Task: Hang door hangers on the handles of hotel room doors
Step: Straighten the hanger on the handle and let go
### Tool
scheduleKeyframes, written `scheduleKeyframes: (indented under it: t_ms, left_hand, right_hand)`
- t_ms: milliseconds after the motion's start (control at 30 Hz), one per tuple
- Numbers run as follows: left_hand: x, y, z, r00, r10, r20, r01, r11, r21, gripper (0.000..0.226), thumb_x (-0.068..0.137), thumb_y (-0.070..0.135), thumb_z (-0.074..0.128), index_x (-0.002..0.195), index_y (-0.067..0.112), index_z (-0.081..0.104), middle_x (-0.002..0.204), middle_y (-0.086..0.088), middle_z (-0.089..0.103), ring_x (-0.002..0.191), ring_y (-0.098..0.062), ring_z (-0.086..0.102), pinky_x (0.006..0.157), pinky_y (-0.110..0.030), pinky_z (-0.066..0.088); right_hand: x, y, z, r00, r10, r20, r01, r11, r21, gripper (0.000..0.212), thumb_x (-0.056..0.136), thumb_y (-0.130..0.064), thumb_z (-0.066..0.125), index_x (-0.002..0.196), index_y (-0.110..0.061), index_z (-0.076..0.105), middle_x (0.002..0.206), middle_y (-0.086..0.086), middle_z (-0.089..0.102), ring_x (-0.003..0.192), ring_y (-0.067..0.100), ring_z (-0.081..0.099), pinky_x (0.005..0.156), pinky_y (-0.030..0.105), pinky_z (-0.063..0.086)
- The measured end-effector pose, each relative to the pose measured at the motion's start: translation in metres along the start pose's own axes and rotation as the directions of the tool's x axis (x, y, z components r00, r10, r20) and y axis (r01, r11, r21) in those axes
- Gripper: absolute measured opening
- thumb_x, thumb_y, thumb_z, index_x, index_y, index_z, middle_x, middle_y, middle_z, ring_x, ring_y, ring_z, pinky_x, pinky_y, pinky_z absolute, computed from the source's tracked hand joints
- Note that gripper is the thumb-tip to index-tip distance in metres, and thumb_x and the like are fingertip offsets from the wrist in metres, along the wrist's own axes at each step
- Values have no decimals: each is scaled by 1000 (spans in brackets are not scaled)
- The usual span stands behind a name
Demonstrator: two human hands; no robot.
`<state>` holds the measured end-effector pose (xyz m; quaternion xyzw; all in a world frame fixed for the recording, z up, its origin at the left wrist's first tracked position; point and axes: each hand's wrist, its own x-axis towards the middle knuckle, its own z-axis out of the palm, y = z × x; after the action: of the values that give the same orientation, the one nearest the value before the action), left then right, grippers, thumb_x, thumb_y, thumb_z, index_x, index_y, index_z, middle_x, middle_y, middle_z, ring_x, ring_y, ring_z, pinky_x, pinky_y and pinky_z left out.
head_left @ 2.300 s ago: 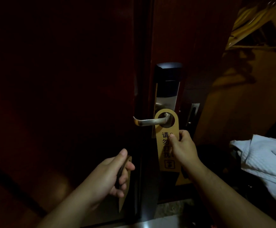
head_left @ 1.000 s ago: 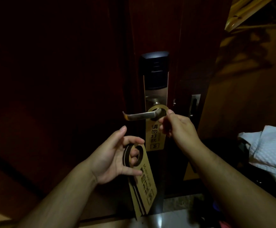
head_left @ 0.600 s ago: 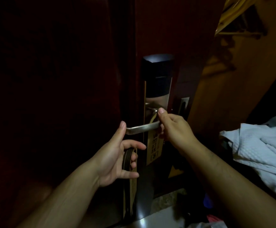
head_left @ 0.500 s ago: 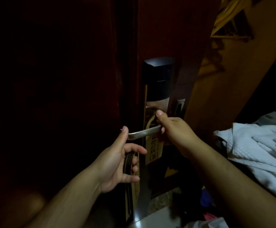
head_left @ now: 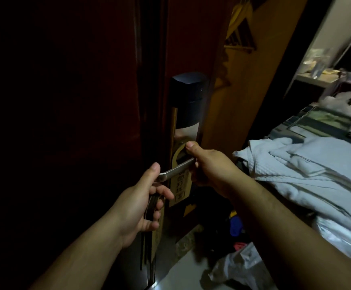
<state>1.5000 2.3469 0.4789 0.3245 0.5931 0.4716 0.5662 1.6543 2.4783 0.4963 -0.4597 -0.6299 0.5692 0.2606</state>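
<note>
Both hands worked at the lock of a dark red door [head_left: 187, 38] in a dim hotel room. The right hand [head_left: 212, 166] was clamped on the looped top of a tan door hanger [head_left: 180, 181], with the thumb pressed on the loop's upper edge. Its other fingers curled beneath, where the lever handle [head_left: 176, 169] met the lock plate [head_left: 188, 97]. The loop sat around the lever close to its root, and the printed card hung below it.

The left hand [head_left: 139, 206], just under the lever's free end, gripped a stack of spare hangers [head_left: 149, 243] seen edge-on. Its forefinger was raised towards the tip of the lever, though whether it touched the metal could not be told in the gloom. The two hands were near each other but apart, with the lever between them.

By the look of it, the hanging at this door was all but done: the card was on the handle and the right hand seemed to be settling it. The next move, one would judge, called for letting go without dragging the loop back along the lever. The card would need to be left flat and readable, and the spare stack carried to another door.

A white robe [head_left: 296, 164] lay heaped to the right, and a plastic bag [head_left: 239, 266] sat on the floor [head_left: 183, 275].
</note>
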Motion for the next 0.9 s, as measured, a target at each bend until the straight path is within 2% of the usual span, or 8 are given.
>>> scheduleKeyframes:
  t_ms: [133, 233, 367, 500, 633, 767, 900]
  left_hand:
    - [-10, -1, 2, 999, 31, -32, -30, 999, 28, 67, 82, 75, 43, 78, 16, 75, 69, 0, 52, 60, -14, 48, 53, -27, 44]
    - [-20, -2, 9, 998, 58, -15, -58, 998, 28, 59, 87, 67, 45, 87, 17, 74, 72, -1, 52, 61, -15, 49, 54, -28, 44]
    - [-36, -7, 19, 998, 68, -11, -67, 997, 48, 52, 91, 61, 46, 96, 16, 73, 71, 0, 52, 60, -14, 49, 53, -27, 43]
    - [-54, -17, 26, 996, 65, 62, -70, 994, 83, 56, 85, 64, 49, 94, 14, 73, 69, 0, 51, 60, -14, 48, 51, -27, 41]
    - [-73, -23, 28, 993, 34, 117, -55, 982, 183, 59, 83, 68, 48, 91, 15, 71, 72, 0, 52, 61, -14, 48, 50, -26, 40]
    - [-91, -27, 30, 977, 10, 214, -57, 976, 212, 58, 82, 70, 50, 84, 17, 73, 74, -1, 52, 61, -14, 49, 50, -25, 40]
    - [-102, -31, 29, 945, 2, 328, -82, 969, 232, 57, 83, 69, 48, 82, 18, 73, 72, 0, 51, 59, -12, 48, 49, -23, 40]
  right_hand:
    - [-18, 2, -1, 999, -30, -29, 29, 999, -33, 48, 93, -62, 47, 79, -21, 68, 62, -5, 59, 62, 15, 58, 71, 36, 48]
    - [-34, 8, -3, 998, -36, -57, 35, 999, -17, 49, 93, -62, 46, 71, -23, 66, 63, -2, 60, 64, 18, 59, 71, 37, 49]
    - [-57, 20, -6, 992, -41, -119, 40, 999, -12, 48, 91, -65, 45, 76, -24, 67, 73, -1, 62, 71, 21, 61, 75, 40, 52]
    - [-86, 33, -11, 989, -25, -149, 25, 1000, -3, 54, 88, -68, 45, 89, -18, 67, 74, 0, 61, 69, 19, 62, 72, 38, 52]
    - [-120, 40, -13, 982, -1, -189, 21, 994, 104, 48, 89, -65, 49, 81, -20, 63, 65, -2, 57, 63, 19, 57, 70, 37, 48]
    - [-150, 43, -12, 970, 63, -236, -20, 984, 178, 45, 85, -64, 57, 75, -21, 62, 55, -6, 56, 56, 15, 54, 69, 37, 45]
    - [-180, 45, -5, 945, 70, -319, 3, 975, 223, 44, 86, -60, 61, 70, -19, 62, 56, -1, 47, 49, 15, 45, 57, 28, 39]
